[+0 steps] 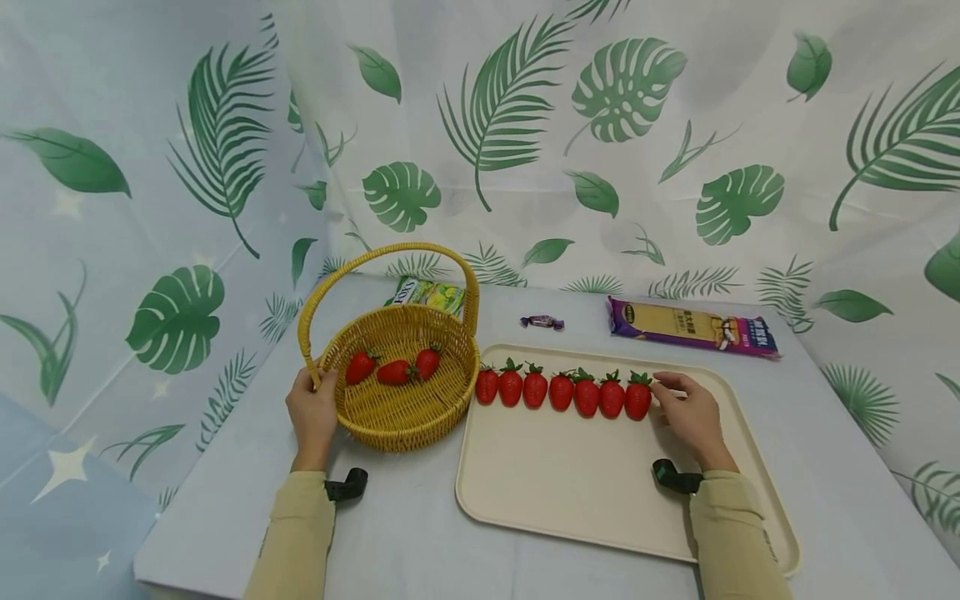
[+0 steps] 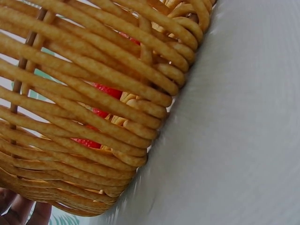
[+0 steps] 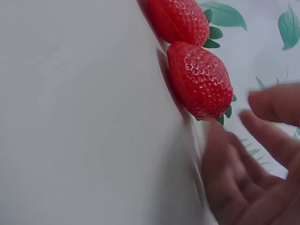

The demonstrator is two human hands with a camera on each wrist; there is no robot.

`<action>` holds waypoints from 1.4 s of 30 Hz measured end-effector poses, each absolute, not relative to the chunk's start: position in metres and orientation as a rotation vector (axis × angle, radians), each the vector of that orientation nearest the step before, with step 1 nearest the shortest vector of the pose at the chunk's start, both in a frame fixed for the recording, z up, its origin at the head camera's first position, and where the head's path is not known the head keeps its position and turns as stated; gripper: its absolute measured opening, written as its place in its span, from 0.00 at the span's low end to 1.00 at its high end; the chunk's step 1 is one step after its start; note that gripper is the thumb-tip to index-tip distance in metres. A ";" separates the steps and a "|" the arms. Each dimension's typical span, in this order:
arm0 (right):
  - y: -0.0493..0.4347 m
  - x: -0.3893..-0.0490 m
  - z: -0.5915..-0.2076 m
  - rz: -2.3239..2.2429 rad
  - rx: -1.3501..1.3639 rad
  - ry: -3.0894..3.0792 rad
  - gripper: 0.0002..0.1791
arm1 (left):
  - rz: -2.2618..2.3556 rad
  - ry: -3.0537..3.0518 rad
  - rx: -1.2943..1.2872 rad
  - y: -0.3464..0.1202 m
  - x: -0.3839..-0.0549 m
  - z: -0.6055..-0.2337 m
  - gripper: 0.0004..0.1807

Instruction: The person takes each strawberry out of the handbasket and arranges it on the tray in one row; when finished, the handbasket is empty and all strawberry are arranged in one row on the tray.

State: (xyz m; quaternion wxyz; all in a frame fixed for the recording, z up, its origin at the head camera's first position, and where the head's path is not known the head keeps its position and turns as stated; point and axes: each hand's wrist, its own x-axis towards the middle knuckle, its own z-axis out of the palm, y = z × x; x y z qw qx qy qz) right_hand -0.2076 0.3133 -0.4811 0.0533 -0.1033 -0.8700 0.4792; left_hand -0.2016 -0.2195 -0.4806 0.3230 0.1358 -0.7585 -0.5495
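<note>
My left hand (image 1: pixel 311 417) grips the left side of a round yellow wicker basket (image 1: pixel 405 437) at the foot of its tall handle. Three red strawberries lie inside; in the left wrist view, bits of red show through the basket weave (image 2: pixel 79 108), and the fingers (image 2: pixel 21 208) appear at the rim. Several strawberries stand in a row, leaves away from me, along the far part of a beige tray (image 1: pixel 570 483). Beside the rightmost strawberry (image 1: pixel 638 400) is my right hand (image 1: pixel 690 417), its fingers spread with nothing between them. The right wrist view shows them close to that strawberry (image 3: pixel 201 82).
Behind the basket lies a green packet (image 1: pixel 431 293) with yellow fruit printed on it. A small purple wrapped candy (image 1: pixel 542 322) and a long purple-and-yellow snack package (image 1: pixel 693 327) lie beyond the tray. A leaf-patterned curtain (image 1: pixel 525 225) borders the table at the back.
</note>
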 end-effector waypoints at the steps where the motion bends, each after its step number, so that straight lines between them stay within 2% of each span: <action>1: 0.313 -0.207 -0.481 1.418 -0.349 -2.614 0.25 | -1.440 -1.992 0.351 -0.220 -0.202 -0.481 0.08; 6: 0.307 -0.206 -0.474 1.406 -0.478 -2.427 0.21 | -1.434 -1.990 0.338 -0.220 -0.202 -0.481 0.08; 11: 0.294 -0.206 -0.466 1.538 -0.412 -2.308 0.19 | -1.436 -1.983 0.339 -0.220 -0.203 -0.481 0.08; 18: 0.255 -0.204 -0.455 1.695 -0.165 -2.312 0.19 | -1.433 -1.970 0.346 -0.219 -0.201 -0.480 0.08; 28: 0.186 -0.200 -0.441 1.768 0.384 -2.452 0.14 | -1.424 -1.981 0.340 -0.220 -0.202 -0.481 0.07; 42: 0.108 -0.207 -0.408 1.880 0.751 -2.398 0.11 | -1.425 -1.976 0.335 -0.220 -0.202 -0.480 0.08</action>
